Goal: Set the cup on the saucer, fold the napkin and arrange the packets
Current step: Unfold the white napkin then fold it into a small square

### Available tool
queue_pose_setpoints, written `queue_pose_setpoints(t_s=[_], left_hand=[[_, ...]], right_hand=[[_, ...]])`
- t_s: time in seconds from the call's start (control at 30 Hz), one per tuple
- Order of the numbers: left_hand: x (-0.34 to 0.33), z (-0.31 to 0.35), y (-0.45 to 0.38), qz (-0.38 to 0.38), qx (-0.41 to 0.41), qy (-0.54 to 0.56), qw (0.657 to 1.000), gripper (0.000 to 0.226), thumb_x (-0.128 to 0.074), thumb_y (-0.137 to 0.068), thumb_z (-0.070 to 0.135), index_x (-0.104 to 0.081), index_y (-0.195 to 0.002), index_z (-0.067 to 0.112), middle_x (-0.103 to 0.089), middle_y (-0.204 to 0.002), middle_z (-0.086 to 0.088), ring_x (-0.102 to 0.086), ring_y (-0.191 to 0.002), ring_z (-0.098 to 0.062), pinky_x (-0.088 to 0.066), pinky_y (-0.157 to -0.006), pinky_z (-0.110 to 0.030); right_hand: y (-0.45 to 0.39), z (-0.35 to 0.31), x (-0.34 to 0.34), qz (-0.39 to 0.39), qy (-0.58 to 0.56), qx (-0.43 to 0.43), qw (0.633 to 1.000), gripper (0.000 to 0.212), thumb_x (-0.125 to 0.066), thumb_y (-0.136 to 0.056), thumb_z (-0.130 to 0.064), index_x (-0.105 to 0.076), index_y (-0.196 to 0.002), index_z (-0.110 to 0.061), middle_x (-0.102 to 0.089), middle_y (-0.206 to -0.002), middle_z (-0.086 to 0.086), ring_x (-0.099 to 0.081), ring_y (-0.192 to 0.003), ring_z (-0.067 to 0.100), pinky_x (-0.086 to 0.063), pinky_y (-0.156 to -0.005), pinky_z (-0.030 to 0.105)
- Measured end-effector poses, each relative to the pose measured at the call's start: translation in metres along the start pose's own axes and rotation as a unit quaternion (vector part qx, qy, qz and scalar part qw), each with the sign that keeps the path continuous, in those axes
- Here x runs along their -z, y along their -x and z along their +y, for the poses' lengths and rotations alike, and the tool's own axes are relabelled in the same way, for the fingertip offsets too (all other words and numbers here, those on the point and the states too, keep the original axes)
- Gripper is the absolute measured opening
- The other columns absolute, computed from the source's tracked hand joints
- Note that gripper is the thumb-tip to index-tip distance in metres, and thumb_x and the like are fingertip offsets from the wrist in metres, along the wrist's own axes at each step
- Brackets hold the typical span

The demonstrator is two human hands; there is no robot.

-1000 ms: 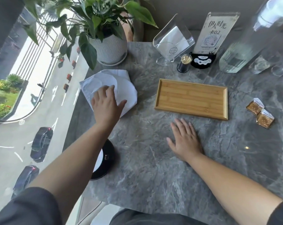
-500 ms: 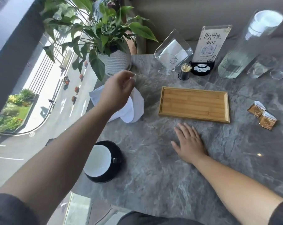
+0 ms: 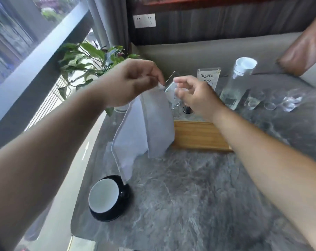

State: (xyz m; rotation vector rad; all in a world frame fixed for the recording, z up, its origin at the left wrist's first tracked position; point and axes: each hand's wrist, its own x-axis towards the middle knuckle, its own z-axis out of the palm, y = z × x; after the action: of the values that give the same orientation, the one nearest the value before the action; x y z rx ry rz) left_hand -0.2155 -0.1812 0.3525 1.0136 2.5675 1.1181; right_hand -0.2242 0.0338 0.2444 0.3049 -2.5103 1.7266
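My left hand (image 3: 133,82) pinches a corner of the white napkin (image 3: 150,127) and holds it up in the air, so the cloth hangs down over the grey marble table (image 3: 198,196). My right hand (image 3: 193,95) is raised beside that corner with its fingers apart, holding nothing. A black cup with a white inside (image 3: 103,195) stands on a black saucer (image 3: 124,201) near the table's front left corner, just under the napkin's lowest tip. My right forearm hides the place where the packets lay.
A bamboo tray (image 3: 197,134) lies behind the napkin. At the back stand a potted plant (image 3: 88,66), a table sign (image 3: 208,77), a tall glass bottle (image 3: 237,84), a small dark holder (image 3: 187,109) and several glasses (image 3: 273,102). A window runs along the left.
My left hand has lifted the napkin off the table and high into the air. My right hand has left the tabletop and risen toward the napkin's held corner. The camera has tilted up.
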Motion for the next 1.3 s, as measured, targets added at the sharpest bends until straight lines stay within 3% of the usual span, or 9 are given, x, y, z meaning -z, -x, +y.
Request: queue_pose_setpoints(t_s=[0.1, 0.27, 0.4, 0.6, 0.7, 0.8, 0.97, 1.1, 1.3], left_hand=[[0.013, 0.017, 0.002, -0.013, -0.021, 0.027, 0.999, 0.021, -0.051, -0.087, 0.011, -0.069, -0.087, 0.023, -0.07, -0.085, -0.006, -0.061, -0.079, -0.028, -0.048, -0.075, -0.04], [0.021, 0.035, 0.006, -0.075, -0.027, 0.184, 0.98, 0.014, -0.058, -0.078, 0.015, -0.072, -0.079, 0.019, -0.072, -0.085, -0.005, -0.062, -0.09, -0.027, -0.047, -0.089, -0.043], [0.023, 0.045, 0.007, -0.116, -0.053, 0.196, 0.972, 0.015, -0.056, -0.085, 0.014, -0.065, -0.092, 0.005, -0.071, -0.083, 0.003, -0.063, -0.082, -0.015, -0.047, -0.081, -0.027], [0.025, 0.051, 0.005, -0.019, -0.041, 0.04, 0.998, 0.025, -0.061, -0.088, 0.028, -0.063, -0.099, 0.006, -0.063, -0.1, -0.026, -0.057, -0.091, -0.021, -0.046, -0.087, -0.049], [0.027, 0.055, 0.006, 0.004, -0.034, -0.016, 0.999, 0.023, -0.061, -0.084, 0.033, -0.065, -0.099, 0.017, -0.067, -0.103, -0.015, -0.061, -0.093, -0.018, -0.047, -0.091, -0.044], [0.031, 0.056, 0.004, 0.04, -0.031, -0.072, 0.996, 0.02, -0.064, -0.086, 0.036, -0.066, -0.098, 0.021, -0.07, -0.101, -0.001, -0.064, -0.096, -0.016, -0.051, -0.088, -0.039], [0.041, 0.044, -0.002, 0.112, -0.027, -0.14, 0.983, 0.014, -0.065, -0.089, 0.031, -0.062, -0.1, 0.04, -0.065, -0.094, 0.016, -0.059, -0.083, 0.004, -0.046, -0.077, -0.015], [0.049, 0.031, -0.004, 0.096, -0.009, -0.187, 0.978, 0.022, -0.064, -0.09, 0.03, -0.062, -0.111, 0.035, -0.059, -0.093, 0.026, -0.05, -0.078, 0.026, -0.035, -0.066, 0.003], [0.075, -0.008, -0.006, 0.166, 0.021, -0.273, 0.947, 0.02, -0.065, -0.087, 0.038, -0.066, -0.094, 0.02, -0.063, -0.086, -0.005, -0.056, -0.078, -0.025, -0.04, -0.07, -0.031]], right_hand=[[-0.013, -0.046, 0.014, -0.074, -0.03, 0.048, 0.996, 0.035, -0.063, -0.084, -0.032, -0.057, -0.118, -0.032, -0.06, -0.116, -0.019, -0.052, -0.119, -0.001, -0.043, -0.103, 0.032], [-0.019, -0.08, 0.026, -0.216, -0.101, 0.073, 0.969, 0.057, -0.06, -0.083, -0.015, -0.043, -0.137, -0.007, -0.051, -0.139, 0.009, -0.044, -0.132, 0.021, -0.035, -0.11, 0.046], [-0.01, -0.091, 0.031, -0.369, -0.121, 0.062, 0.919, 0.042, -0.054, -0.086, 0.002, -0.048, -0.125, -0.014, -0.064, -0.115, -0.011, -0.056, -0.114, 0.008, -0.043, -0.092, 0.024], [0.004, -0.084, 0.037, -0.436, -0.073, 0.016, 0.897, 0.025, -0.059, -0.086, -0.002, -0.065, -0.106, -0.017, -0.062, -0.093, -0.005, -0.056, -0.088, 0.008, -0.045, -0.078, 0.02], [0.009, -0.08, 0.042, -0.423, -0.052, -0.01, 0.904, 0.017, -0.068, -0.082, -0.012, -0.064, -0.098, -0.007, -0.061, -0.084, -0.001, -0.056, -0.081, 0.014, -0.047, -0.068, 0.032], [0.01, -0.079, 0.047, -0.382, -0.078, -0.002, 0.921, 0.034, -0.069, -0.082, -0.012, -0.057, -0.107, 0.007, -0.066, -0.103, 0.013, -0.063, -0.096, 0.025, -0.053, -0.085, 0.038], [0.009, -0.093, 0.075, -0.235, 0.005, 0.024, 0.972, 0.029, -0.075, -0.075, -0.034, -0.051, -0.061, -0.024, -0.051, -0.062, -0.01, -0.046, -0.06, 0.01, -0.035, -0.054, 0.025], [0.007, -0.092, 0.104, -0.19, 0.23, 0.007, 0.955, 0.025, -0.074, -0.073, -0.045, -0.057, -0.07, -0.027, -0.057, -0.058, -0.013, -0.047, -0.052, 0.004, -0.036, -0.054, 0.03], [0.013, -0.072, 0.156, -0.093, 0.377, -0.041, 0.921, 0.032, -0.07, -0.076, -0.05, -0.058, -0.065, -0.022, -0.054, -0.054, -0.01, -0.046, -0.051, 0.008, -0.034, -0.054, 0.033]])
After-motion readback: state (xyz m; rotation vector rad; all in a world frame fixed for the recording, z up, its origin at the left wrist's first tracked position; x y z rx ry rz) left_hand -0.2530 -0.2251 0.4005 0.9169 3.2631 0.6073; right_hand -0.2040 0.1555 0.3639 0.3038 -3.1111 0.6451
